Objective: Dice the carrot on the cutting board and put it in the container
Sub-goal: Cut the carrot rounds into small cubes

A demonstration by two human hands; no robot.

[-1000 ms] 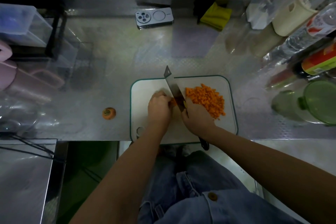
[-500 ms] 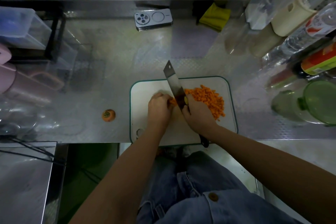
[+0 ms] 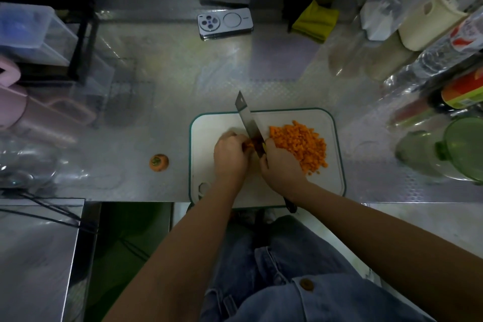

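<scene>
A white cutting board (image 3: 209, 125) with a green rim lies on the steel counter. A heap of diced carrot (image 3: 300, 142) covers its right half. My left hand (image 3: 230, 155) curls over a small remaining carrot piece (image 3: 248, 144), mostly hidden under the fingers. My right hand (image 3: 281, 165) grips the handle of a knife (image 3: 247, 117), whose blade runs up and to the left and meets the carrot piece beside my left fingers. A green-lidded container (image 3: 465, 149) stands at the right edge of the counter.
A cut-off carrot top (image 3: 159, 162) lies on the counter left of the board. A phone (image 3: 225, 23) and a yellow cloth (image 3: 315, 21) sit at the back. Bottles and jugs crowd the right side; pink cups and a rack stand at the left.
The knife rose, tip higher, half a second ago, then came back down onto the carrot piece. Both hands stayed in place on the board.
</scene>
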